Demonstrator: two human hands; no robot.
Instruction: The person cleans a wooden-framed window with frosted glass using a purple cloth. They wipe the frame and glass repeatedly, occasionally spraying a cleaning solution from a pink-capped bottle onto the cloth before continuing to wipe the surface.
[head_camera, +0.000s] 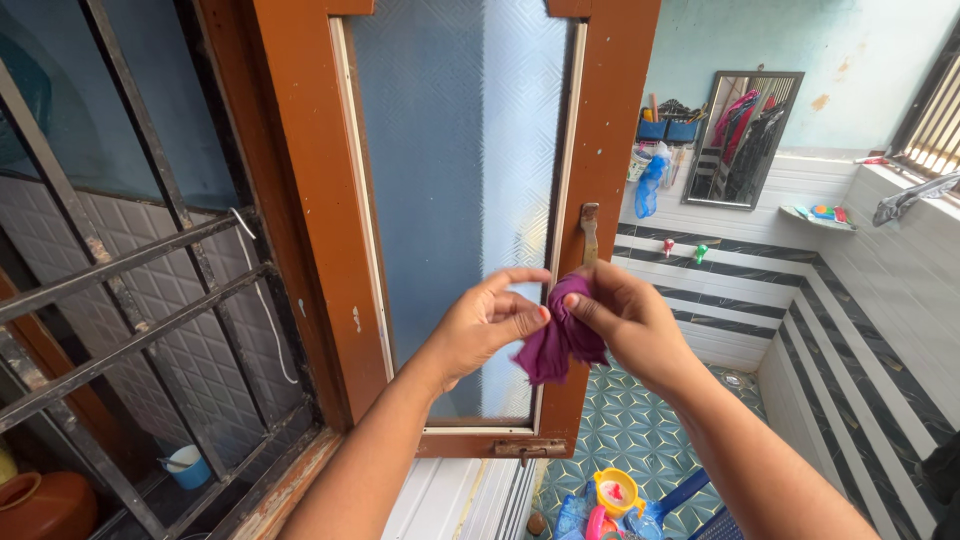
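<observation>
The cloth (556, 343) is deep magenta-purple. The window frame (305, 190) is reddish-brown wood, chipped pale in spots; its glass pane (450, 170) is frosted blue-grey with a fine diamond pattern. The grille (120, 300) is dark, rusty metal. The floor (640, 430) has teal geometric tiles. The wall tiles (870, 330) are white with dark marbled bands. The upper wall (850, 70) is pale turquoise.

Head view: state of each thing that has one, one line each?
Window shutter: swung open, frosted pane intact.
Purple cloth: bunched, held in front of the shutter frame.
Left hand: fingertips pinching the cloth.
Right hand: gripping the cloth.
Latch: hanging down, not engaged.
Mirror: leaning on the wall.
</observation>
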